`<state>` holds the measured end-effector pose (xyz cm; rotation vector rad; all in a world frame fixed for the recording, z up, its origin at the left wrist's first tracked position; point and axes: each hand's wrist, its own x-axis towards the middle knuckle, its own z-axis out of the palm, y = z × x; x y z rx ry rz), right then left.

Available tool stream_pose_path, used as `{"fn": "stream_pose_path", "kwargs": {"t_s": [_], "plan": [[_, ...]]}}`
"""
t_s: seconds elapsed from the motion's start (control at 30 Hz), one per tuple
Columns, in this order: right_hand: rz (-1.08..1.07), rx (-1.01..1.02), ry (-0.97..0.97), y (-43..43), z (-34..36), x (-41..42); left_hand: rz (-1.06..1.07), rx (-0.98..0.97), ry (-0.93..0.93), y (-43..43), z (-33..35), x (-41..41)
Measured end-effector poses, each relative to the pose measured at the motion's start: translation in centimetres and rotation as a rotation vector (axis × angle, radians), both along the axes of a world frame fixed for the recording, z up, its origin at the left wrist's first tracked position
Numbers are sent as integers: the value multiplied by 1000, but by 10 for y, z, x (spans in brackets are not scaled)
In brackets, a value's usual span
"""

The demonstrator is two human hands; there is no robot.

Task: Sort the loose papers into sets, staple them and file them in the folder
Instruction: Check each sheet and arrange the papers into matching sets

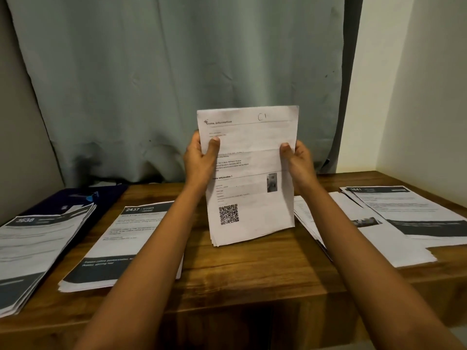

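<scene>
At nine o'clock on the tabletop (252,269), a thick stack headed 3638 (38,251) is laid partly over a dark folder (75,198), close to the front edge. It could be knocked to the floor by a careless elbow. A small blue object on the folder is too dim to be identified. Towards eight o'clock, a stack headed 2437 (121,243) is crossed from above by the left forearm. Its top sheets could be dragged askew if that arm is lowered.

At the centre, a set of papers (250,173) is held upright, and its lower edge appears to be rested on the tabletop. The bottom corners are seen to be uneven, so a crooked staple is judged likely unless the sheets are squared first. Inner pages could also slide out if the hold is eased.

The set is pinched at its left edge by the left hand (199,157), with the thumb pressed on the front face and the fingers hidden behind. The right edge is pinched the same way by the right hand (299,162), thumb in front. Each grip is closed only as far as the paper's thickness, and nothing else is touched.

At three o'clock, a loosely fanned pile (353,233) is overlapped by a stack headed 3641 (414,210). Sets could easily be mixed there.
</scene>
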<state>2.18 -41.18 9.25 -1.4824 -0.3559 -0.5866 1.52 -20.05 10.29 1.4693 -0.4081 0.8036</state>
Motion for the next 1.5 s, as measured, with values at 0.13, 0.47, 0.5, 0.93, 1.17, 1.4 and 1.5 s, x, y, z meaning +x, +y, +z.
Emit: {"fn": "stream_pose_path", "kwargs": {"t_s": [0.13,0.47,0.5,0.93,1.17,1.4,1.5], "plan": [[-82,54,-2,4,-29,2,21,82,91,-3,-31,-7],[-167,90,-38,4,-6,5,-104,107,241,6,-58,0],[-169,61,-14,3,-3,6,-115,107,253,7,-58,1],[-287,-584,593,3,-85,-21,40,120,835,8,-105,10],[-425,-821,651,-1,-105,-31,-84,324,889,5,-121,-38],[-512,-939,636,0,-115,-43,-150,381,828,9,-120,-101],[-555,-990,597,3,-116,-48,-124,412,775,10,-126,-121]]}}
